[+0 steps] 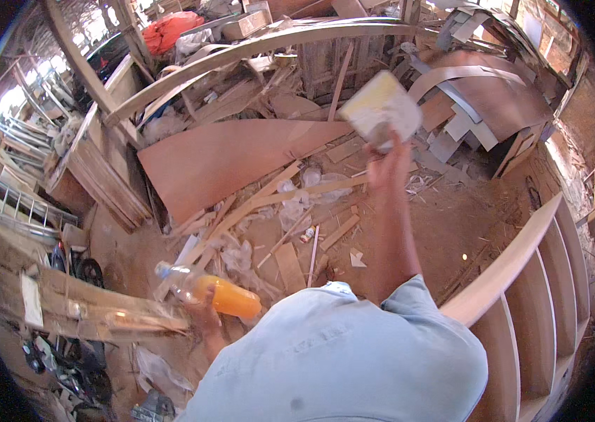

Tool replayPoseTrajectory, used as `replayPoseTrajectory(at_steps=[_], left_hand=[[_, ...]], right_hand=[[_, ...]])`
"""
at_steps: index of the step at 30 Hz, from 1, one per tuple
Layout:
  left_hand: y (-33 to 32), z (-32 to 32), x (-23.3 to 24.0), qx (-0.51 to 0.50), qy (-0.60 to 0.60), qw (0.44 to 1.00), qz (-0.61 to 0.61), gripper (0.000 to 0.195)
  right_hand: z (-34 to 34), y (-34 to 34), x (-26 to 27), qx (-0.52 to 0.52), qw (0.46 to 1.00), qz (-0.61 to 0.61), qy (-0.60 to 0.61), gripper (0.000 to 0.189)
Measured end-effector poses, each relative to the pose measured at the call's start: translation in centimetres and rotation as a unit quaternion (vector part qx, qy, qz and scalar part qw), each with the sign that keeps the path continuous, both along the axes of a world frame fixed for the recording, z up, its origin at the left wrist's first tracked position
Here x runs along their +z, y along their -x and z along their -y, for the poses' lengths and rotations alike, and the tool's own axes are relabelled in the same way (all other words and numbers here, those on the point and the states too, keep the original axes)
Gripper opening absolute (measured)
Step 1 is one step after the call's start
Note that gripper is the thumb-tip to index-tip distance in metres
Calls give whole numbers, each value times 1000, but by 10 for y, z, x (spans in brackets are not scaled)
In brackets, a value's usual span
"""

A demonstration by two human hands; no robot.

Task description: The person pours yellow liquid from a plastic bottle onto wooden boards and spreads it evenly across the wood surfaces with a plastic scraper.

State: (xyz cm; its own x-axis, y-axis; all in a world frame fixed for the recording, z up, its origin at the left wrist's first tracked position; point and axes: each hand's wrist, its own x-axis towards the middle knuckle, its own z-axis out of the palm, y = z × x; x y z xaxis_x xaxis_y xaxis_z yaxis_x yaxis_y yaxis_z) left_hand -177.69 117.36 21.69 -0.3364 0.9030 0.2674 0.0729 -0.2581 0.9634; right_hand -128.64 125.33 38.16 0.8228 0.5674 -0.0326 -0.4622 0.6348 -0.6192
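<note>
My left hand grips a clear plastic bottle of orange liquid, held tilted with its capped end to the upper left. The bottle is beside the end of a wooden bench. My right arm is stretched forward, and my right hand grips a squarish white and yellow object by its lower edge. Motion blur hides what that object is exactly; it may be a container. Beneath it lie wood offcuts and a large brown sheet.
At the right stands a wooden shelf unit with several compartments. Wood strips, crumpled clear plastic and a small can litter the floor. Stacked sheet offcuts lie at the upper right. Wooden panels lean at the left.
</note>
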Motion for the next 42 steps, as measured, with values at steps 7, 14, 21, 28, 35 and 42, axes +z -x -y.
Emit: replayPoseTrajectory(at_steps=[7, 14, 21, 28, 35, 42], left_hand=[[-28, -156, -22, 80, 48, 996, 11, 69], [-282, -313, 80, -201, 17, 978, -51, 69], [-561, -403, 65, -500, 60, 864, 11, 69], [-837, -428, 68, -752, 79, 655, 18, 71], [-958, -414, 69, -891, 78, 447, -18, 73], [-1000, -396, -19, -895, 29, 444, 23, 73]], right_hand=[[-44, -260, 5, -190, 976, 69, 83, 54], [33, -373, -115, -262, 601, 610, 444, 48], [34, -389, -153, -136, 971, 8, 197, 46], [26, -426, -139, -172, 960, -79, 205, 51], [7, -390, -117, -323, 920, -31, 218, 38], [4, -408, -198, -393, 918, 11, 47, 40]])
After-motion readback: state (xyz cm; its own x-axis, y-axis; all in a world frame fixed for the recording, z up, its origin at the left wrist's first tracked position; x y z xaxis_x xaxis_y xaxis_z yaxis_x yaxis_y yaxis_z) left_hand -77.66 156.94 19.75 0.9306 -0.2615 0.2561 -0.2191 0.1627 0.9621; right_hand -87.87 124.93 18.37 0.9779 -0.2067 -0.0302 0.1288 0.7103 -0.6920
